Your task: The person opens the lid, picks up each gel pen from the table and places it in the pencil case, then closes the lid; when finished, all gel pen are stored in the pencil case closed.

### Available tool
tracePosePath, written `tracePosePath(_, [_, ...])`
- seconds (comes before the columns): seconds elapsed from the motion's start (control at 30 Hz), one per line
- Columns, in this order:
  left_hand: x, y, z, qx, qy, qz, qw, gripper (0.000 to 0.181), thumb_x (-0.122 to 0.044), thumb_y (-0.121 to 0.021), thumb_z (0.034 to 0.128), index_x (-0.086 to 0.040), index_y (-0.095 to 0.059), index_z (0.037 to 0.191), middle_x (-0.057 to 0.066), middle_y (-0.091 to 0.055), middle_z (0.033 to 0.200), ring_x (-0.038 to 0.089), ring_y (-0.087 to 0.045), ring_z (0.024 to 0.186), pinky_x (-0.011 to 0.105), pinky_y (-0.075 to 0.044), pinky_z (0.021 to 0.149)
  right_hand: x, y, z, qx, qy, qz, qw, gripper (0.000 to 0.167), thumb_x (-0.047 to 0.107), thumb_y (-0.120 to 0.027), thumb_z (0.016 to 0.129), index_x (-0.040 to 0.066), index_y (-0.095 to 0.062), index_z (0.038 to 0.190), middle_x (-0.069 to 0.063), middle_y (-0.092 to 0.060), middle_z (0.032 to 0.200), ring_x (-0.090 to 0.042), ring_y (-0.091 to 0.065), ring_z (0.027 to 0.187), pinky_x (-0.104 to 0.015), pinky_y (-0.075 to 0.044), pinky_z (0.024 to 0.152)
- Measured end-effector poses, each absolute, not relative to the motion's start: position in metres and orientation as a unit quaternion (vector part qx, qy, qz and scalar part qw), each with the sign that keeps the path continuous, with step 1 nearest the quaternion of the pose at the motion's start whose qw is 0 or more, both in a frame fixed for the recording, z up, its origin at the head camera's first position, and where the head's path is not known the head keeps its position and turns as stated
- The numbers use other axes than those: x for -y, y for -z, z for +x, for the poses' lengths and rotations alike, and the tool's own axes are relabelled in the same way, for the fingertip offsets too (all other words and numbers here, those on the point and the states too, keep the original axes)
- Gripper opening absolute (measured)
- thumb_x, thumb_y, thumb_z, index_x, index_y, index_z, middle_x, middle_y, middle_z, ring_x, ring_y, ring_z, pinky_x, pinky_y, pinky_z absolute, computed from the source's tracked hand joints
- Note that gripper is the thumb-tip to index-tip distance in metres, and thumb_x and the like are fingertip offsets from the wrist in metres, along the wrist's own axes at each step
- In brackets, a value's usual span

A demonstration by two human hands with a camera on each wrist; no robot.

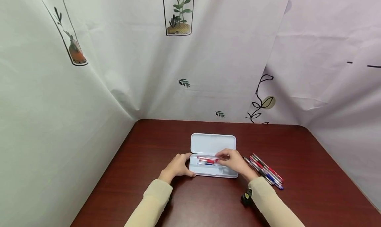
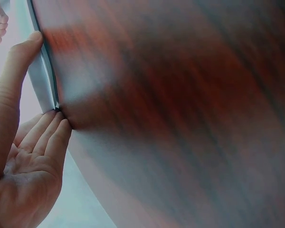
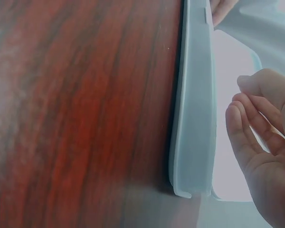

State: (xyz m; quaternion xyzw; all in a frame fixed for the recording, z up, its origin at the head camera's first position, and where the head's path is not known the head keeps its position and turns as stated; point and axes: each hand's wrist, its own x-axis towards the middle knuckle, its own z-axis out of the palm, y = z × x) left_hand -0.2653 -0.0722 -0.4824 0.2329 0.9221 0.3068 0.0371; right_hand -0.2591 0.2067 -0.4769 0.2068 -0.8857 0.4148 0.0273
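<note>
A: ok where's the white case [image 1: 205, 170] sitting?
B: on the bench [image 1: 208, 200], lid [image 1: 212, 143] up. Left hand [image 1: 177, 166] has thumb and fingers spread wide, gripping its left end.
A: and the right hand [image 1: 233, 161]?
B: over the case by the red and blue pens [image 1: 208, 161] inside, fingers loosely bent, small gap to the thumb, can't see anything held. Bunch of loose pens [image 1: 268, 171] off to the right.
</note>
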Motion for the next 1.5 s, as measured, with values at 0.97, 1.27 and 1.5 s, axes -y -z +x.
tracePosePath(0.97, [0.072,0.484,-0.266,-0.923,-0.304,0.231,0.036,0.083,-0.031,-0.093,0.0599,-0.003,-0.060,0.130,0.010,-0.067,0.121,0.019,-0.062,0.101,0.040,-0.050,0.093,-0.241,0.466,-0.251,0.894,-0.426,0.135,0.033,0.023,0.001,-0.074,0.082,0.007,-0.074,0.104,-0.008,-0.071,0.098,-0.015,-0.062,0.083,-0.020,-0.052,0.070])
tracePosePath(1.27, [0.072,0.482,-0.265,-0.923,-0.307,0.230,0.040,0.081,-0.029,-0.094,0.0597,-0.003,-0.060,0.129,0.009,-0.068,0.118,0.019,-0.062,0.099,0.040,-0.050,0.093,-0.254,0.470,-0.248,0.898,-0.423,0.114,0.048,0.026,-0.004,-0.070,0.079,0.006,-0.075,0.103,-0.009,-0.071,0.095,-0.013,-0.062,0.080,-0.020,-0.052,0.069])
tracePosePath(1.5, [0.072,0.481,-0.263,-0.924,-0.307,0.227,0.038,0.082,-0.029,-0.094,0.0593,-0.003,-0.060,0.129,0.009,-0.068,0.119,0.019,-0.062,0.101,0.039,-0.050,0.094,-0.266,0.468,-0.244,0.900,-0.421,0.100,0.047,0.027,-0.004,-0.068,0.079,0.005,-0.074,0.105,-0.009,-0.071,0.095,-0.016,-0.060,0.081,-0.020,-0.051,0.068])
